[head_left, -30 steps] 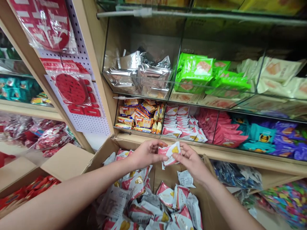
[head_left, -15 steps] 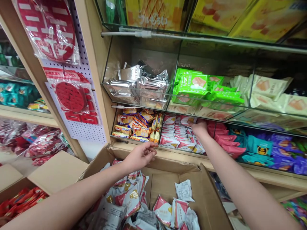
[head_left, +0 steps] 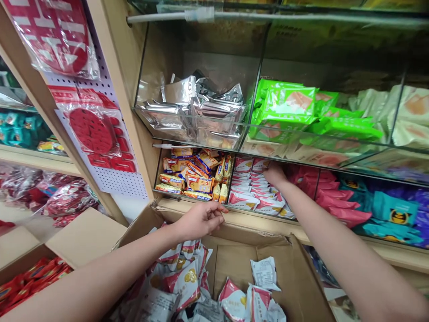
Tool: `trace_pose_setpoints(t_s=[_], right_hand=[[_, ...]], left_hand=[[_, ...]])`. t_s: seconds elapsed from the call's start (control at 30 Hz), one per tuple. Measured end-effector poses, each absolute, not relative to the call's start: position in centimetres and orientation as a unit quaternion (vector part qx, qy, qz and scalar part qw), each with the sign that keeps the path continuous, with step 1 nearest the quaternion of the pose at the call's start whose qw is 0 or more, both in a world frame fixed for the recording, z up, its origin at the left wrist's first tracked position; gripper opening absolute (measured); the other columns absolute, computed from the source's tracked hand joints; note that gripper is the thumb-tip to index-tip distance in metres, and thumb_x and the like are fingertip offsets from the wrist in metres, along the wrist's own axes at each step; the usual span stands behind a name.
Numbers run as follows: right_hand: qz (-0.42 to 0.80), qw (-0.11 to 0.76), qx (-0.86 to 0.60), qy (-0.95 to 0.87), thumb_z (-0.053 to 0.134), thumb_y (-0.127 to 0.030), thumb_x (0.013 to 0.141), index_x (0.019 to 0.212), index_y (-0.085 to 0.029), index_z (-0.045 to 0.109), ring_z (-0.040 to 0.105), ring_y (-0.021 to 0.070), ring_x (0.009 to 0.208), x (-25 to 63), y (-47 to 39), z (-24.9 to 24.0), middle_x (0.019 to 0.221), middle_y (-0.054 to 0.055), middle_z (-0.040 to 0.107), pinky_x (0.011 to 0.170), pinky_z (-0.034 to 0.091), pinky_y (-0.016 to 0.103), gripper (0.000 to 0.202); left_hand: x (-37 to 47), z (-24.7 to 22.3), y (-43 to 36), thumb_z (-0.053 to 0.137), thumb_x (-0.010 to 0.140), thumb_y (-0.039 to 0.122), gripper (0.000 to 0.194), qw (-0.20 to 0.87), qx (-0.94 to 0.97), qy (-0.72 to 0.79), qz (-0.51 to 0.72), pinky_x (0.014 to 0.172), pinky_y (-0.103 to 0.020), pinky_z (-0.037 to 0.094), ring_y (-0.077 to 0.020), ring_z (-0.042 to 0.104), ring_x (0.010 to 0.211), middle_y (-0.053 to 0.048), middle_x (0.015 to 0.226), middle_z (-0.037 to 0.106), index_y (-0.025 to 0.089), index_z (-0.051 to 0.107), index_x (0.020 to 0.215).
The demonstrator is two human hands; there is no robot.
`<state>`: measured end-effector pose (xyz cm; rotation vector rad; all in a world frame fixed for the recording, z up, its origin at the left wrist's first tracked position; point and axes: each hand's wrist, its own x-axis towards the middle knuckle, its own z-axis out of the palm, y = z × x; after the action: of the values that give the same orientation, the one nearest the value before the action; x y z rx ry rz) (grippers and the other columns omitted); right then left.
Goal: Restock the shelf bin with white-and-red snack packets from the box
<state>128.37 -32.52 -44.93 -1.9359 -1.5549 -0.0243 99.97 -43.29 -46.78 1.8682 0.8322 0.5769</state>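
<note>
Pink and white snack packets stand in close rows in a lower shelf compartment. My right hand reaches into the back right of that compartment, touching the packets there; its fingertips are hidden in shadow and behind the shelf edge. Over the front edge of a cardboard box, my left hand hovers palm down with loosely curled fingers and nothing in them. Inside the box lie loose pink and white packets, with one packet lying apart, its pale printed side up.
Orange bars fill the compartment to the left. Silver packets and green packets sit on the shelf above. Pink and teal packets lie to the right. A box of red packets is at lower left.
The view has moved closer to the shelf. My right hand has gone slightly deeper into the compartment, and my left hand keeps its pose at the box edge.
</note>
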Motion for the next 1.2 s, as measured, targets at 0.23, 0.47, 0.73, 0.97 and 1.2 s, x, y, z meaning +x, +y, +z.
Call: trace_pose_setpoints(t_s=[0.23,0.47,0.73,0.97,1.2], right_hand=[[0.001,0.325,-0.754,-0.57,0.055,-0.019,0.065,0.088,-0.014,0.06,0.055,0.027,0.096,128.0,-33.7,-44.4,0.102,0.014,0.059,0.079,0.044,0.032,0.025],[-0.025,0.332,-0.773,-0.539,0.057,-0.022,0.066,0.094,-0.008,0.056,0.054,0.0309,0.093,126.8,-36.1,-42.8,0.096,0.019,0.058,0.079,0.041,0.039,0.031],[0.122,0.206,-0.417,-0.877,0.045,-0.028,0.08,0.081,-0.021,0.056,0.054,0.0155,0.073,119.1,-49.4,-46.6,0.078,0.003,0.058,0.068,0.041,0.026,0.013],[0.329,0.032,-0.461,-0.824,0.059,-0.037,0.067,0.1,-0.015,0.051,0.054,0.0212,0.083,113.9,-53.2,-54.2,0.094,0.009,0.058,0.064,0.04,0.028,0.041],[0.468,0.156,-0.552,-0.673,0.059,-0.021,0.061,0.108,-0.02,0.043,0.051,0.0128,0.061,111.8,-53.7,-57.5,0.073,-0.001,0.057,0.05,0.034,0.022,0.05]], left_hand=[[100.0,-46.7,-43.1,0.05,0.076,0.033,0.023,0.507,0.754,0.352,0.226,0.041,-0.016,0.041,-0.0071,0.049,0.05,0.002,0.06,0.053,0.015,0.052,0.09],[100.0,-45.7,-43.2,0.051,0.074,0.03,0.022,0.53,0.741,0.357,0.207,0.041,-0.015,0.044,-0.0093,0.054,0.057,0.0,0.064,0.055,0.014,0.053,0.088],[100.1,-46.9,-43.2,0.047,0.077,0.027,0.017,0.462,0.794,0.319,0.232,0.041,-0.015,0.037,-0.0044,0.042,0.042,0.004,0.054,0.049,0.013,0.053,0.084],[100.2,-47.0,-44.3,0.047,0.076,0.02,0.016,0.315,0.871,0.297,0.232,0.051,-0.016,0.036,-0.0073,0.046,0.054,0.002,0.061,0.053,0.014,0.059,0.083],[99.7,-46.6,-44.8,0.048,0.074,0.019,0.017,0.298,0.883,0.285,0.224,0.053,-0.017,0.038,-0.0091,0.049,0.058,-0.001,0.066,0.058,0.014,0.061,0.083]])
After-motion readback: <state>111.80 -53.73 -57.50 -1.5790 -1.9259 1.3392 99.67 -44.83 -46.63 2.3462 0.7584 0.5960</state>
